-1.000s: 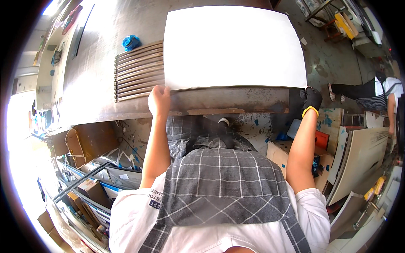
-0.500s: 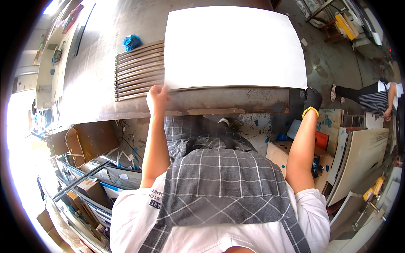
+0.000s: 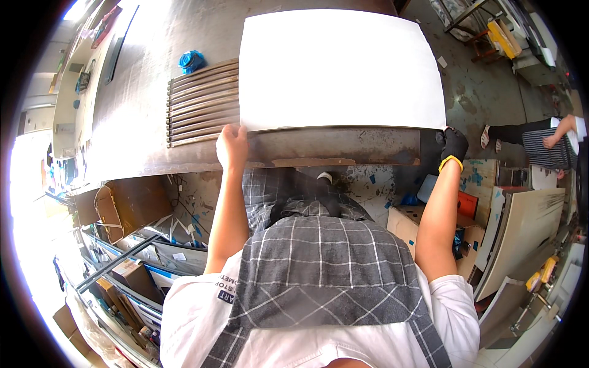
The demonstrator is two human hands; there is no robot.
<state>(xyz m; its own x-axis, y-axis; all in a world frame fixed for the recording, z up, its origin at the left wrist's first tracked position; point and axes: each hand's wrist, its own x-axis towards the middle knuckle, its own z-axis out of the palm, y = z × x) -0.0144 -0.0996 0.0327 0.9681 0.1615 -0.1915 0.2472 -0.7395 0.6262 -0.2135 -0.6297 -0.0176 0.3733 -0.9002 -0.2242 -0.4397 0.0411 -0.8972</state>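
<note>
A large white sheet (image 3: 340, 70) lies on the metal table, its near edge running almost straight between my hands. My bare left hand (image 3: 233, 147) is closed at the sheet's near left corner, thumb and fingers pinching its edge. At the near right corner, my right hand (image 3: 454, 145), in a black glove with a yellow cuff, has its fingers closed on the corner. Left of the sheet, a row of dark metal rods (image 3: 202, 101) lies on the table, their right ends meeting the sheet's left edge.
A blue crumpled bundle (image 3: 191, 61) sits beyond the rods on the metal table (image 3: 331, 146). Below the table are an open cardboard box (image 3: 132, 205) at left and another carton (image 3: 405, 227) at right. Boards (image 3: 521, 227) lean at the right. A person (image 3: 546, 144) in a striped apron stands far right.
My left hand has shifted slightly right and turned at the sheet's corner. My right hand and the sheet stay almost in place. The person at the right has moved an arm.
</note>
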